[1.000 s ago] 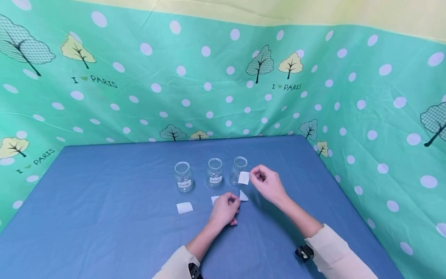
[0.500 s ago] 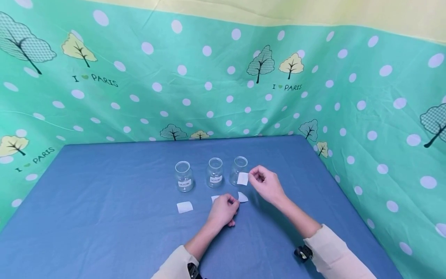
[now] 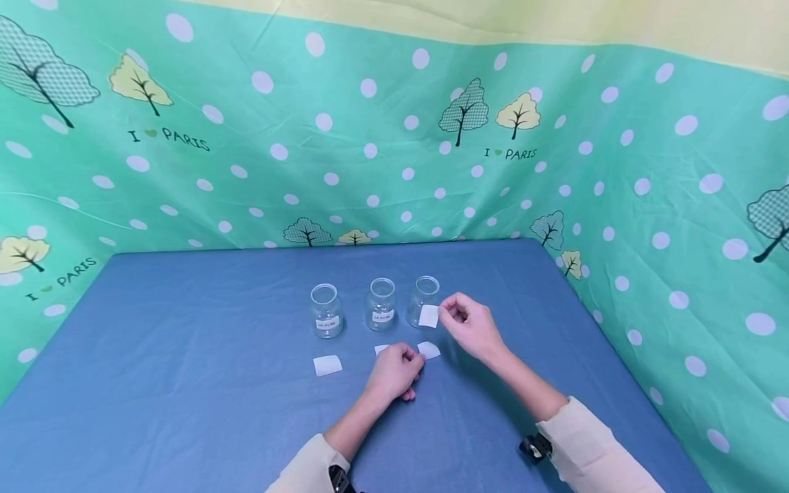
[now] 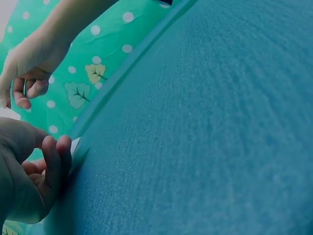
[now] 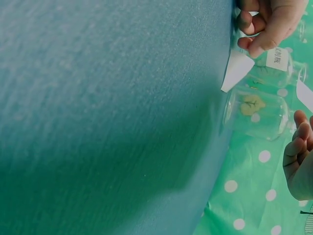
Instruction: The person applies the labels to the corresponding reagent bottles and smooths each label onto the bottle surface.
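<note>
My right hand (image 3: 471, 325) pinches a white label (image 3: 429, 316) by its right edge, in front of the rightmost clear glass jar (image 3: 425, 291). That jar also shows in the right wrist view, low beside the table surface. Closer to me, the left hand (image 3: 393, 373) has curled fingers, with thumb and index finger at the corner of a white paper piece (image 3: 429, 350). In the right wrist view this paper piece (image 5: 237, 71) slants up from the table at the left fingertips. The pinch itself is partly hidden in the left wrist view.
Two more glass jars, the left one (image 3: 325, 301) and the middle one (image 3: 381, 298), carry printed white labels. A white paper piece (image 3: 327, 365) lies before the left jar; another (image 3: 380, 349) is partly behind the left hand. A polka-dot curtain (image 3: 370, 150) borders the blue table (image 3: 203, 356).
The white label has shifted slightly down and left against the right jar. The paper piece at my left fingertips has tipped from steep to flatter. Both hands have barely moved.
</note>
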The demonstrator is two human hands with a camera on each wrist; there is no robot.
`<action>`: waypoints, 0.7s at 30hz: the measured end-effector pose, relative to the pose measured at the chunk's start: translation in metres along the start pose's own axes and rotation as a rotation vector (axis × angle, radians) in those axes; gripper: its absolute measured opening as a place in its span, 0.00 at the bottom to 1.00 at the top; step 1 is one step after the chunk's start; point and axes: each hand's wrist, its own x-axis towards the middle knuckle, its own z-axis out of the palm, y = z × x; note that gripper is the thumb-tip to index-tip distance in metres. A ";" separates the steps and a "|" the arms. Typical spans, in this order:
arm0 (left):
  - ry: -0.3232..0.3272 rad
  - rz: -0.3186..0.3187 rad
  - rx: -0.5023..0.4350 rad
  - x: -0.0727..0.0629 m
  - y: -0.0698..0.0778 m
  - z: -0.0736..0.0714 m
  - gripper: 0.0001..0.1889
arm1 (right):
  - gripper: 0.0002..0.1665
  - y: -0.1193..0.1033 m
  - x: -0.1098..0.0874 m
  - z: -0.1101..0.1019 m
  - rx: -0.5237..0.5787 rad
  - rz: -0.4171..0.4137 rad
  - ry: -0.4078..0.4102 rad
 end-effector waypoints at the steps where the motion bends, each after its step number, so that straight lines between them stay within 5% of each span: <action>1: -0.003 0.001 -0.001 0.000 0.000 0.000 0.09 | 0.03 0.000 0.000 0.000 0.003 0.004 -0.001; 21: 0.056 0.103 -0.087 0.004 0.012 -0.017 0.08 | 0.03 -0.001 -0.004 0.002 -0.013 0.013 -0.019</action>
